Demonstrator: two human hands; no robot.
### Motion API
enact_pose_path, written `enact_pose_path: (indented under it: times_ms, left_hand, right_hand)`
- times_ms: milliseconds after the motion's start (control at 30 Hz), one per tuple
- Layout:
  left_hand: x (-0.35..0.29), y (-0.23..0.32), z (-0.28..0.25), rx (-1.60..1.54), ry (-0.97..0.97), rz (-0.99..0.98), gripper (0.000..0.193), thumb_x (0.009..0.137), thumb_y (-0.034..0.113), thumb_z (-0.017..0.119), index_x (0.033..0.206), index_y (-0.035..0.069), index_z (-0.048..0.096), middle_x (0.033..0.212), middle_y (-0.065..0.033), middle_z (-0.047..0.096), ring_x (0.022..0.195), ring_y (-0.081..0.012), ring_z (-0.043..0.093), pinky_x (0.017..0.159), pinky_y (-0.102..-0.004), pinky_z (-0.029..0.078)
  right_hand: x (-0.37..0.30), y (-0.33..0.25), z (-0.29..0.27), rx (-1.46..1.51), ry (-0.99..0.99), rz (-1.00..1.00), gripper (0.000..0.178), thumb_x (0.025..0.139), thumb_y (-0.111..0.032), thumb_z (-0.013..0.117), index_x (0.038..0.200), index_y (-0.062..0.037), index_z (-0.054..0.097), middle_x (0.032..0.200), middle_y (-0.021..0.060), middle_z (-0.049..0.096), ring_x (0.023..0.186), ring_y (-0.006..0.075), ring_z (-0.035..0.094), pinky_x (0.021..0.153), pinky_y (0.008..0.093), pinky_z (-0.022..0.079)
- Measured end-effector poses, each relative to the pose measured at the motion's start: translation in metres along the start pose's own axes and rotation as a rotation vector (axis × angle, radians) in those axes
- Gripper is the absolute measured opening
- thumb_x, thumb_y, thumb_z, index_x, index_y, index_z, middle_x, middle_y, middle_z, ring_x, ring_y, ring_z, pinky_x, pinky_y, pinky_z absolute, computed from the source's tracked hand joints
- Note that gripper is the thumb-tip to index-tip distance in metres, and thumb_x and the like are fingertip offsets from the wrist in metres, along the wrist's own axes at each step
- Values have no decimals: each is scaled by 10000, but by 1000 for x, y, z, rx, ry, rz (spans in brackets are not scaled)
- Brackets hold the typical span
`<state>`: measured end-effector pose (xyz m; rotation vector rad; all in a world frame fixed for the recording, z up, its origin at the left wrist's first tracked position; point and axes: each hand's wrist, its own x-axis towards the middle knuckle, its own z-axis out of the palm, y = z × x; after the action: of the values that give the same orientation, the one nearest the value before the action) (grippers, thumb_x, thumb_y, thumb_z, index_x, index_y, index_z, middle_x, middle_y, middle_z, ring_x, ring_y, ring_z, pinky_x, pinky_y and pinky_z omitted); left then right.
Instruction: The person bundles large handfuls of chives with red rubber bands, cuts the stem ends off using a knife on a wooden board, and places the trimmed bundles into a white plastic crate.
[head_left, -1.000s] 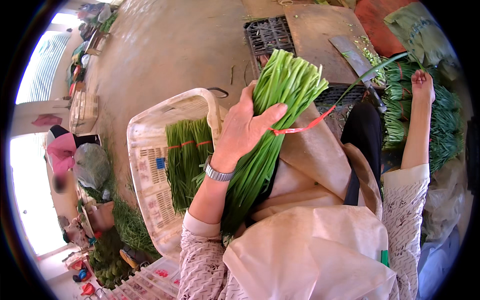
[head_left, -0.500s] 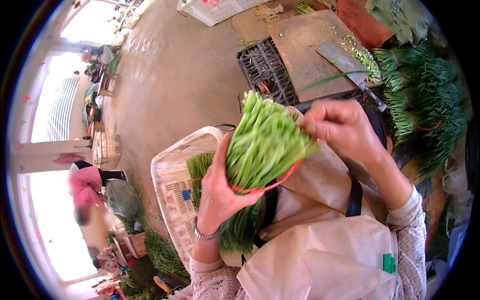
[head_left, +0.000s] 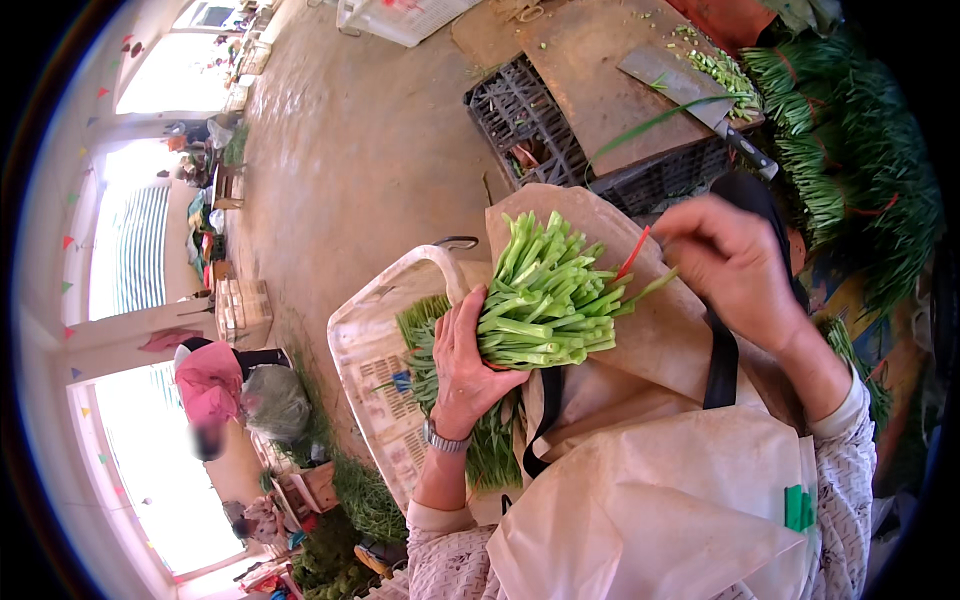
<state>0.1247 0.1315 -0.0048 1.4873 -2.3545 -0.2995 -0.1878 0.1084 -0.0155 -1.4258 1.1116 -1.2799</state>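
My left hand [head_left: 465, 360] is wrapped round a bunch of garlic chives [head_left: 550, 295] in front of my apron, its pale cut ends turned up and away from me. To the right of the bunch, my right hand [head_left: 725, 265] is closed, its fingertips pinching a red band [head_left: 633, 252]. That band runs tight from the fingertips down toward the stalks; a little more red shows under my left fingers. One stalk sticks out sideways toward my right hand. Below my left hand, a white plastic basket [head_left: 375, 365] holds more chives.
A cleaver [head_left: 690, 95] lies on a brown board [head_left: 575, 75] among chopped bits, over a black plastic crate [head_left: 525, 115]. Tied bundles of chives [head_left: 850, 150] are piled at the right. A white crate [head_left: 405, 15] stands far ahead. At left, a person in pink [head_left: 210, 380] bends over.
The red band, looped loosely below the stalks before, is now pulled up tight toward my right hand. My right hand has moved right, away from the bunch; the cut ends have spread.
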Motion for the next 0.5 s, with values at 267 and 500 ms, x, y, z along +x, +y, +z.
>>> enact_pose_path:
  times_ms: [267, 500]
  left_hand:
    - [-7, -4, 0, -22, 34, 55, 913, 605, 330, 872, 1335, -22, 449, 1227, -187, 589, 1081, -374, 572, 939, -477, 427]
    - [-16, -15, 5, 11, 122, 235, 800, 676, 226, 839, 1326, -6, 435, 1225, -231, 596, 1071, -403, 596, 920, -512, 448]
  right_hand:
    - [19, 33, -119, 184, 318, 143, 211, 960, -105, 602, 1155, -33, 642, 834, 0, 627, 529, 15, 433, 450, 171, 327]
    - [6, 98, -291, 248, 761, -32, 352, 995, -118, 557, 1307, 45, 554, 934, 35, 610, 674, 51, 465, 597, 198, 402]
